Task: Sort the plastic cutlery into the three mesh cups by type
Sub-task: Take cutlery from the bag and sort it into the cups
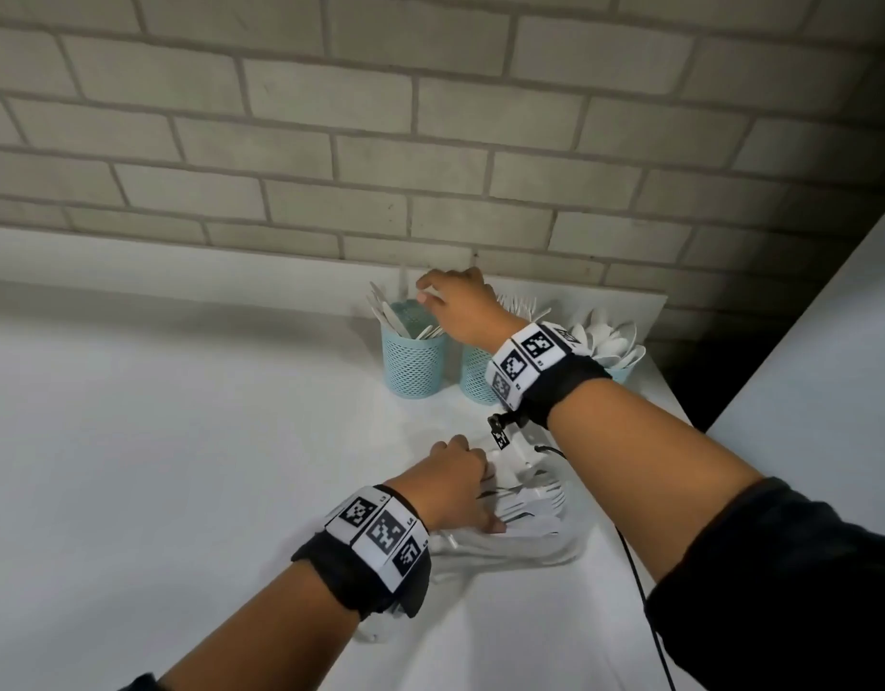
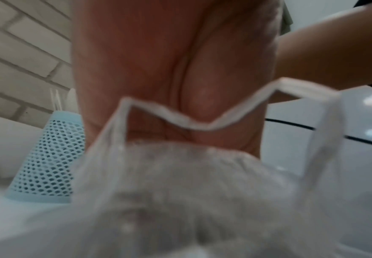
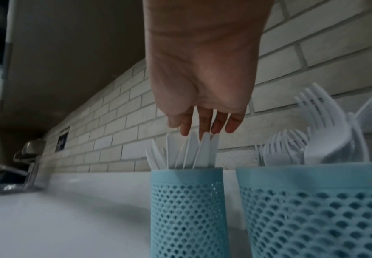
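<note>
Three teal mesh cups stand by the brick wall: a knife cup (image 1: 413, 366) (image 3: 187, 200), a fork cup (image 1: 472, 381) (image 3: 313, 209) partly behind my right wrist, and a spoon cup (image 1: 622, 374). My right hand (image 1: 423, 296) (image 3: 202, 129) hovers over the knife cup, fingers straight down, their tips at the tops of the white knives (image 3: 189, 151). My left hand (image 1: 485, 491) (image 2: 169, 69) reaches into a clear plastic bag (image 1: 530, 546) (image 2: 180, 192) holding white forks (image 1: 535, 496). The bag and the hand hide its fingertips.
The white counter (image 1: 181, 441) stretches out to the left. A black cable (image 1: 634, 566) runs along the counter's right edge beside a white side panel (image 1: 804, 366). A metal faucet (image 3: 30, 157) stands far left along the wall.
</note>
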Action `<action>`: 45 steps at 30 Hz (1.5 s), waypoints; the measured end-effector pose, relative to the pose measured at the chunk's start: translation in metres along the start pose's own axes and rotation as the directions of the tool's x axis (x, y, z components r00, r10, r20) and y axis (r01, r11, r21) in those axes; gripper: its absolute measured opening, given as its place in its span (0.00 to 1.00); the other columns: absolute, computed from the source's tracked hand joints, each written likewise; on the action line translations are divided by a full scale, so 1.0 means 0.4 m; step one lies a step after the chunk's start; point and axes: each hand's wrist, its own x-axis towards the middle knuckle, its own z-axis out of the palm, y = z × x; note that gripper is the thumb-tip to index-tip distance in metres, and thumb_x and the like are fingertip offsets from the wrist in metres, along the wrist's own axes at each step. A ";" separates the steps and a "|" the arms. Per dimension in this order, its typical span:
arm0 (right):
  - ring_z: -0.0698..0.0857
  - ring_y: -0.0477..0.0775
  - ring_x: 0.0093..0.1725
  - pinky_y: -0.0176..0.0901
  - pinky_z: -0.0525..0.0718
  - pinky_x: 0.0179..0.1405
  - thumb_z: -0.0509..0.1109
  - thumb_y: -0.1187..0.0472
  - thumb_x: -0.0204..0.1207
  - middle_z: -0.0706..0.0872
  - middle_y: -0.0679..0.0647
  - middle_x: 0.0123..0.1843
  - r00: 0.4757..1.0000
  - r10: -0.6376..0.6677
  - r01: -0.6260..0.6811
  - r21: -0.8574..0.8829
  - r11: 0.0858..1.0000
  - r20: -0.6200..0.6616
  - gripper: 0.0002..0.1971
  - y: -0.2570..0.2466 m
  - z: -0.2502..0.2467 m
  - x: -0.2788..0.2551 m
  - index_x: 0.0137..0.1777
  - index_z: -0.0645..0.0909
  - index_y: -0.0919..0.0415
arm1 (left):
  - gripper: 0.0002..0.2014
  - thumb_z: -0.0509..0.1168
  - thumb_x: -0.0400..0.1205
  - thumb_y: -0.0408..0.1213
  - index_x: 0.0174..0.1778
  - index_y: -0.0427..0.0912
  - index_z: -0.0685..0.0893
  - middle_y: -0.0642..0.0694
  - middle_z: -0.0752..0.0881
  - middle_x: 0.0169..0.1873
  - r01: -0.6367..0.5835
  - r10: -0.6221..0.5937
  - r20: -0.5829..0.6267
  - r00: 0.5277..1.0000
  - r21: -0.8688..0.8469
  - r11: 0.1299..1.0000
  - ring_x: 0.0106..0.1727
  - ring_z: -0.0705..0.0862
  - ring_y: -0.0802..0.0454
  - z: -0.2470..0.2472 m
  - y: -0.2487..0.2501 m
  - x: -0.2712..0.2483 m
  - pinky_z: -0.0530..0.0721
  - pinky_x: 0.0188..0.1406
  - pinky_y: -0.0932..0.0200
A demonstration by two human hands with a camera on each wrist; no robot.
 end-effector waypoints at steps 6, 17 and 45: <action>0.80 0.53 0.44 0.41 0.75 0.45 0.62 0.61 0.82 0.82 0.53 0.44 0.996 0.088 -0.082 0.299 0.951 -0.005 0.08 0.050 -0.094 -0.121 0.52 0.82 0.62 | 0.40 0.73 0.73 0.51 0.76 0.38 0.64 0.42 0.72 0.71 -0.004 0.008 0.034 0.999 -0.095 0.995 0.69 0.74 0.45 -0.002 0.011 0.006 0.75 0.68 0.54; 0.78 0.49 0.50 0.33 0.69 0.29 0.69 0.56 0.77 0.83 0.49 0.57 0.833 0.271 -0.337 0.054 0.940 0.483 0.13 0.151 -0.003 -0.358 0.61 0.84 0.52 | 0.28 0.77 0.67 0.54 0.53 0.40 0.77 0.49 0.79 0.43 0.125 -0.125 0.002 0.992 -0.097 0.987 0.46 0.77 0.50 0.005 0.012 0.031 0.71 0.39 0.61; 0.82 0.55 0.44 0.39 0.81 0.38 0.56 0.79 0.75 0.84 0.57 0.45 0.832 0.554 -0.363 0.763 0.534 0.009 0.19 0.203 0.115 -0.369 0.37 0.84 0.59 | 0.21 0.69 0.77 0.48 0.61 0.42 0.74 0.43 0.86 0.50 -0.235 0.118 -0.386 0.915 -0.271 0.934 0.50 0.84 0.45 0.013 -0.021 0.015 0.81 0.52 0.50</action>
